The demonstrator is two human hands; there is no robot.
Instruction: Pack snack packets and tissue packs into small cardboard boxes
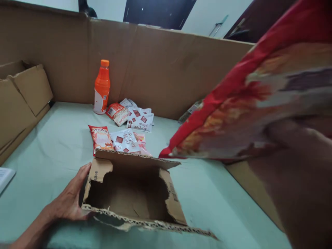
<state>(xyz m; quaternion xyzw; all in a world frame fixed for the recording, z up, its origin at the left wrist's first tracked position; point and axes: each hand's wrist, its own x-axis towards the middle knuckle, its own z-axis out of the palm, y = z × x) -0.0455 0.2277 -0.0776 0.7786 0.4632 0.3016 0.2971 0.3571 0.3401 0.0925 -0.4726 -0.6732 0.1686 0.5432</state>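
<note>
Your left hand (71, 199) is spread along the small box's nine o'clock side, thumb and fingers apart; you press it there from outside. Your right hand (287, 152), smeared by motion, clasps the red bag (233, 114); you cannot make out its separate fingers. The bag hangs tilted at two o'clock from the box, one corner pointing down toward it. The small box (131, 200) stands open in front of you, its edges torn.

Under it spreads your pale green table (202, 193). Just past the far flap, between eleven and twelve, lie a red packet (102, 138), a white packet (124, 140) and a pink packet (141, 141). Farther off at twelve is a packet pile (140, 119), with an orange bottle (102, 86) upright at eleven. A larger carton (23, 100) sits at ten.

A cardboard wall (166, 69) closes the far side. Over it you see a pale room wall (109, 8) and, at twelve, a dark panel (158, 14).
</note>
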